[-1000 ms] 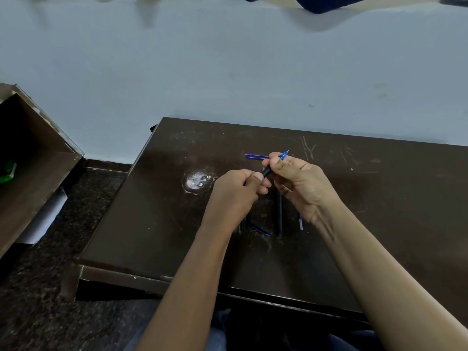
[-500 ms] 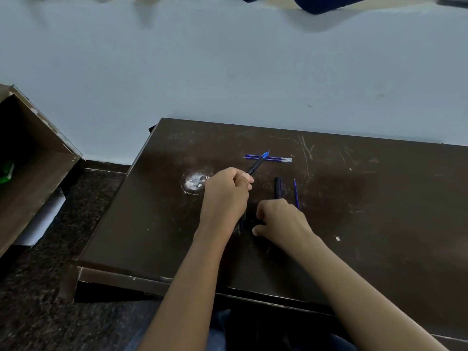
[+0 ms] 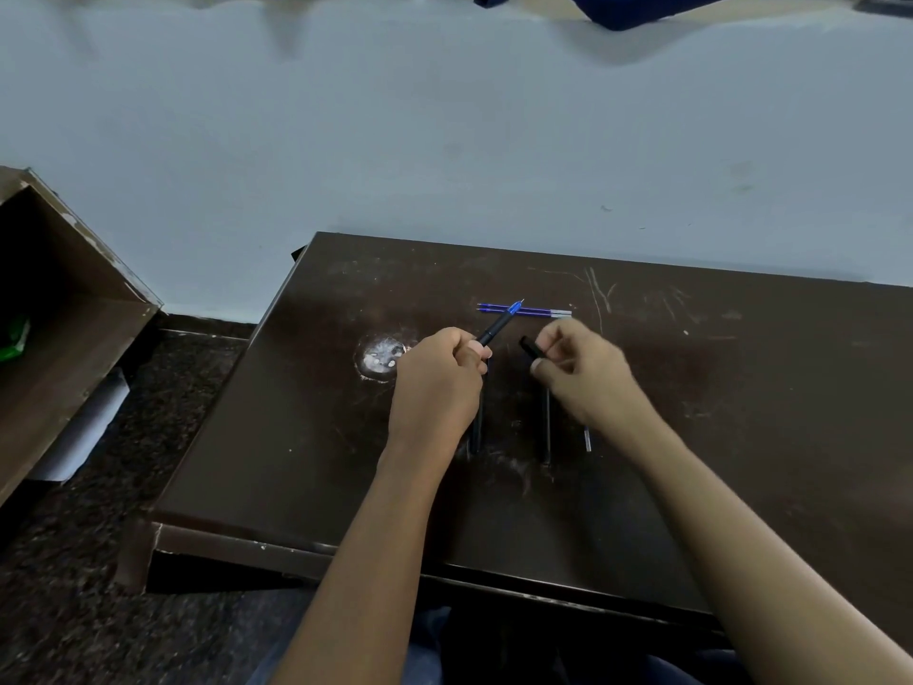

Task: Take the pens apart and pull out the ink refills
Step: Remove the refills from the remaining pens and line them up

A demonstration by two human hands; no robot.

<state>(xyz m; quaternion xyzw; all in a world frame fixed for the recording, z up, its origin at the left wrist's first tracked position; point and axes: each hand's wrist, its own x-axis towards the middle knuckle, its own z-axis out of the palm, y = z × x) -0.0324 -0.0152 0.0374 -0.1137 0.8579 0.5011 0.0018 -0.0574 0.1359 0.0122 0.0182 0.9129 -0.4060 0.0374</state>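
Two bare hands work over a scratched dark table (image 3: 741,437) set against a pale wall, with a wooden box (image 3: 64,313) standing open at far left. Just right of a white scuff (image 3: 379,357) on the tabletop, the left hand (image 3: 437,383) is clenched round the lower half of a pen (image 3: 495,327). Its blue tip angles up and away towards two loose refills (image 3: 523,311) lying side by side farther back on the table. A little apart to the right, the right hand (image 3: 585,375) pinches a short black piece (image 3: 527,347) between thumb and fingers; whether it is a cap or a barrel section cannot be told. Nearer the camera, two dark barrels (image 3: 546,422) lie on the table, and a thin pale-ended stick (image 3: 587,439) lies just beside the right wrist. The pen looks light, stiff and smooth, and likely to slip under a twist. The firmest hold is probably the barrel in one fist and the blue tip section in the other hand's fingertips. The thin refill inside would likely bend if pulled askew, so a straight pull by its point end seems safest.
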